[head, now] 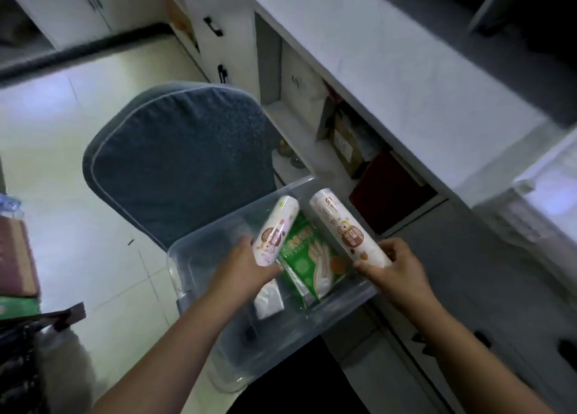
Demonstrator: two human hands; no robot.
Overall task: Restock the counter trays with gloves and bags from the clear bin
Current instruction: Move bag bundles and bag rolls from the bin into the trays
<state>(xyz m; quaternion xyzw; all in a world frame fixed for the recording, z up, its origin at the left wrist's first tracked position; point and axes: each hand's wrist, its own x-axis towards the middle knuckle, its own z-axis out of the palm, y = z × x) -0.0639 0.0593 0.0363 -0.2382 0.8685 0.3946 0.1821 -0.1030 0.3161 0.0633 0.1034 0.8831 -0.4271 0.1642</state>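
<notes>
A clear plastic bin [199,257] sits low in front of me beside a blue cushioned chair. My left hand [246,267] grips a white roll of bags [274,229] by its near end, above the bin. My right hand [396,267] grips a second, longer white roll of bags [346,226] the same way. Between the rolls, inside the bin, lies a green pack of gloves [309,257]. A white packet [268,301] lies under my left wrist on the bin floor.
The blue chair cushion [178,160] stands behind the bin. A pale counter [390,70] runs along the right, with open shelves below holding boxes and a dark red box [390,192]. Drawers with black handles [480,338] are at lower right. Tiled floor lies to the left.
</notes>
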